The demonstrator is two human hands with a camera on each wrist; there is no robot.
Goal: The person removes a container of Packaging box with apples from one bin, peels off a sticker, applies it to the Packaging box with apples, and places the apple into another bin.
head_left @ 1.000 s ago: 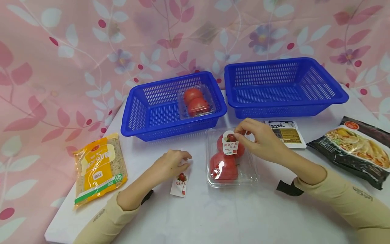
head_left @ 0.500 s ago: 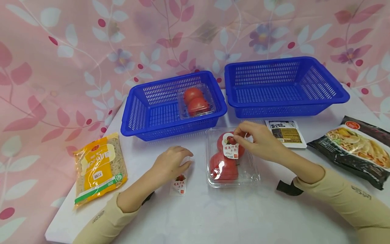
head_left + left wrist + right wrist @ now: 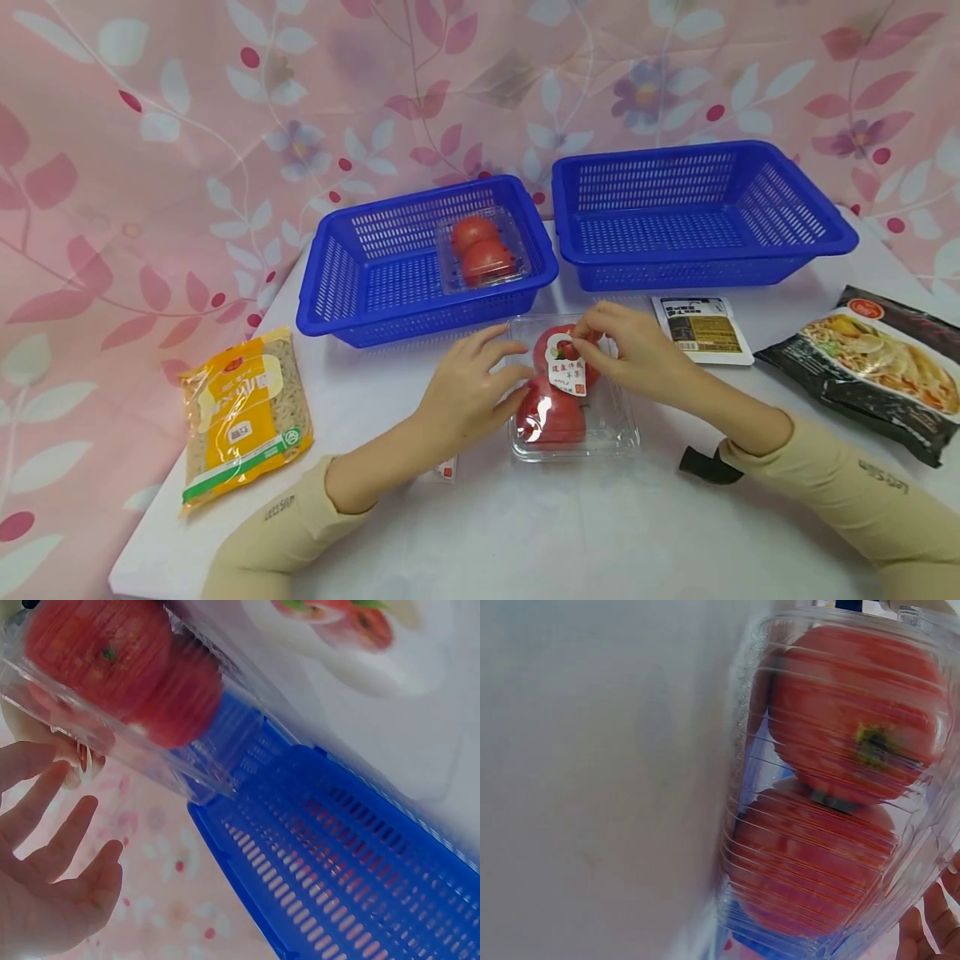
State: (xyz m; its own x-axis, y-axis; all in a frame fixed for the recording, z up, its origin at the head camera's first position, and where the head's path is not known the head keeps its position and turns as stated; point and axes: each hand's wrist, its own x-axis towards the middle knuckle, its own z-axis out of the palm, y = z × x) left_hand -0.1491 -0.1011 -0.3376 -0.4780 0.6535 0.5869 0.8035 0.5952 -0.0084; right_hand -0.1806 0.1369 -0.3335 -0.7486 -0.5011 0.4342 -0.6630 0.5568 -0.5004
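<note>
Tomatoes [image 3: 553, 392] sit in a clear plastic box [image 3: 622, 433] at the middle of the white table [image 3: 525, 533], just in front of two blue baskets. The right hand [image 3: 637, 354] pinches a small printed label [image 3: 567, 369] between thumb and fingertips and holds it against the lid of the box, over the far tomato, apparently to lay it flat there. The left hand [image 3: 468, 392] rests with straight, spread fingers against the left edge of the box, seemingly bracing it so it does not slide; it grips nothing. A second label [image 3: 446, 471] peeks out on the table beneath the left forearm. The left basket [image 3: 352, 283] already holds another box of tomatoes [image 3: 482, 250]; the right basket [image 3: 817, 225] shows nothing inside. A yellow noodle packet [image 3: 243, 412] lies far left, a dark noodle packet [image 3: 877, 367] far right, and a small flat pack [image 3: 701, 327] just beside the right hand.
</note>
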